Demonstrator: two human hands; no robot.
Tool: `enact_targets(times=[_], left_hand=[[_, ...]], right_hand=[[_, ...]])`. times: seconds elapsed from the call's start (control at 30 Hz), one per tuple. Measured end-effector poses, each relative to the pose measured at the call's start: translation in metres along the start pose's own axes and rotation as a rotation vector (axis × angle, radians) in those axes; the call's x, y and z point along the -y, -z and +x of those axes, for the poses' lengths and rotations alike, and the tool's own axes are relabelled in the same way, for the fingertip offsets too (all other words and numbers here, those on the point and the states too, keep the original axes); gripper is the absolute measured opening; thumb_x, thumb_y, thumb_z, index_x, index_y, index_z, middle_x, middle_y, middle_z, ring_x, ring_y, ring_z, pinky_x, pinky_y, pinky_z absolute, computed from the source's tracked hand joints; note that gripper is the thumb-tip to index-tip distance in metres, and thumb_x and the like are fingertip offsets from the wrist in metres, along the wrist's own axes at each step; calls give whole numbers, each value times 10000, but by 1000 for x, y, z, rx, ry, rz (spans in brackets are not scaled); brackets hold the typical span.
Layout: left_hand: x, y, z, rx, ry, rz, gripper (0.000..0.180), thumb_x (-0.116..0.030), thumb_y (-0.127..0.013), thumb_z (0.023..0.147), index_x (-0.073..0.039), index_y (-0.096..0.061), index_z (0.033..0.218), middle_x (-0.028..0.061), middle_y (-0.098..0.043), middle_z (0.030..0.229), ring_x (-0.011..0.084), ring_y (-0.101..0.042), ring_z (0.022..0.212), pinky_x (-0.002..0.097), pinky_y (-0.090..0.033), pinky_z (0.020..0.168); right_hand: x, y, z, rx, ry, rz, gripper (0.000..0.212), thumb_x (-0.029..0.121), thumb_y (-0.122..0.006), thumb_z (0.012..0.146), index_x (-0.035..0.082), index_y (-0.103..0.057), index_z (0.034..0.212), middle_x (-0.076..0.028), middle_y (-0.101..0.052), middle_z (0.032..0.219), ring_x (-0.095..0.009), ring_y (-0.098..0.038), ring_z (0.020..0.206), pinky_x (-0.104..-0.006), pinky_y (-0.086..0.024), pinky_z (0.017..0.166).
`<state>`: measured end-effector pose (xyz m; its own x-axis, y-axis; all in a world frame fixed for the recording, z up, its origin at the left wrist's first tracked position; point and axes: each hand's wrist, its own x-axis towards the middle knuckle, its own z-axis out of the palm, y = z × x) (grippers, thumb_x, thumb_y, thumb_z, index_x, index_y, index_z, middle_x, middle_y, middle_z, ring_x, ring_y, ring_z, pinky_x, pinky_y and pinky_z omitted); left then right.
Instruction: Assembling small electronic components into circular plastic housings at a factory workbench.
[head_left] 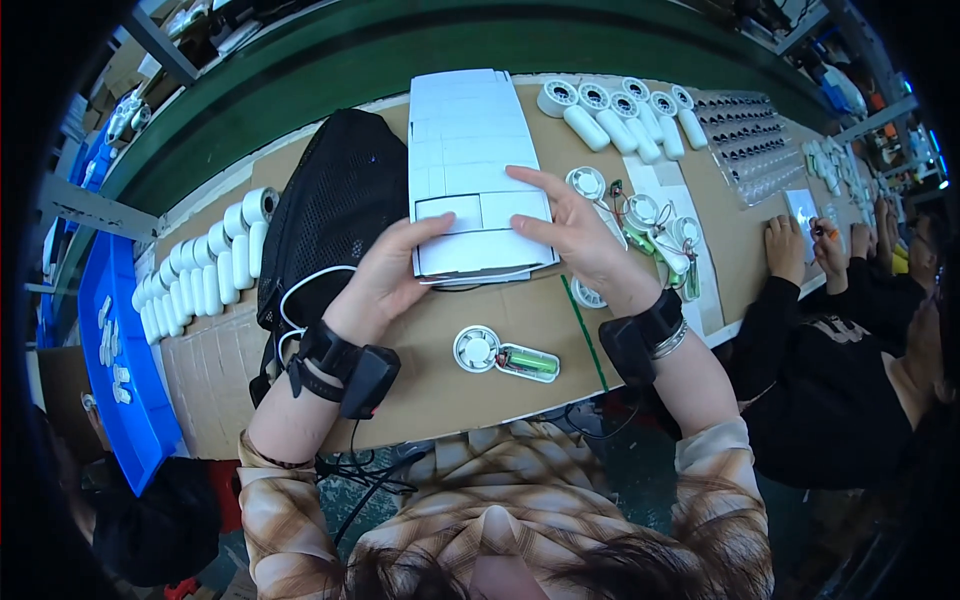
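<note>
My left hand [385,265] and my right hand [585,235] hold a stack of white sheets [465,130] between them above the table's middle. The top is marked with straight cut lines, and a small rectangular piece near its close end looks outlined in dark. My left thumb presses on that piece, its fingers mostly hidden below. My right thumb and index finger lie on the top at the right edge. On the table nearer me is a small white handheld fan [476,350], its handle uncovered to show a green battery [527,362].
A black mesh bag [340,190] lies left of the stack. Rows of white fan housings [215,245] stand at far left beside a blue tray [130,340]. More housings [615,115], opened fans [645,210] and a clear tray of dark parts [745,135] lie right. A co-worker's hand [785,247] works farther right.
</note>
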<state>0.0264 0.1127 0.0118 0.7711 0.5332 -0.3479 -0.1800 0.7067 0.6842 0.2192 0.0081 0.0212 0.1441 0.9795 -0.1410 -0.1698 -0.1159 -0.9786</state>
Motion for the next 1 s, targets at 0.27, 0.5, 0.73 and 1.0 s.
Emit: enact_targets(times=[0.27,0.5,0.73,1.0], left_hand=[[6,0,6,-17,51,-74,422,-60,-573,884,65,-432,1262,177,-551,1201,261,-585,1070,380,-490,940],[11,6,10,35,33,-78,433,-34,-554,886,54,-411,1285,166,-525,1246,263,-549,1130,398,-454,982],[15,5,7,-4,49,-79,450,11,-527,868,49,-398,1298,166,-520,1251,264,-533,1150,406,-430,1006],[18,5,9,-26,32,-63,466,39,-509,839,51,-389,1289,165,-516,1240,265,-539,1128,406,-430,1003]], right_hand=[[29,-12,-8,-223,251,-1239,522,161,-686,814,133,-507,1303,-154,-529,1146,-245,-562,1010,-339,-461,872],[8,-4,10,-101,572,-1214,369,188,-720,766,111,-654,1120,-100,-565,1039,-258,-571,949,-361,-475,830],[2,-6,17,-70,442,-1017,361,147,-743,731,92,-665,1079,-97,-577,1016,-261,-574,958,-343,-482,815],[-9,-5,19,-84,418,-975,348,119,-734,727,74,-636,1058,-86,-561,1018,-242,-568,960,-331,-490,770]])
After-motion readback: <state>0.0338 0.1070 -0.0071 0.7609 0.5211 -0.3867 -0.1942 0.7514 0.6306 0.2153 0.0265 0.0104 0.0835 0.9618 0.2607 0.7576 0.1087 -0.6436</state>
